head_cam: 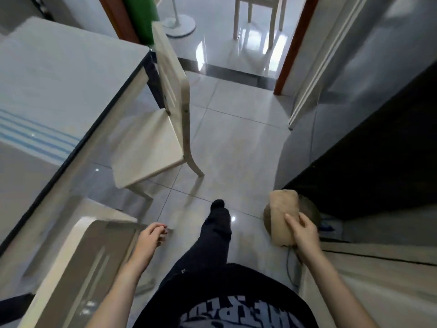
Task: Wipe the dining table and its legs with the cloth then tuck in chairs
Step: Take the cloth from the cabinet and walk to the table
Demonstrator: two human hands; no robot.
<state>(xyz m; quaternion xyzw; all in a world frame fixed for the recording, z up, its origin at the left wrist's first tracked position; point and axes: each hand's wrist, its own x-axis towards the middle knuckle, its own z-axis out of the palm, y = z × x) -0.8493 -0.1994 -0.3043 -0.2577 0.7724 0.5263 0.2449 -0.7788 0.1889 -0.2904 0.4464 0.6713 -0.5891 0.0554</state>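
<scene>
Cloth [282,217] one, chairs three, hands two

One head-worn wide-angle camera looks forward and steeply down from standing height beside the dining table [59,74], whose glass edge runs diagonally along the picture's left side. Off the table's edge lies tiled floor [236,138], receding to a doorway at the top. The wearer's own arms and leg fill the bottom, nearest the lens.
</scene>
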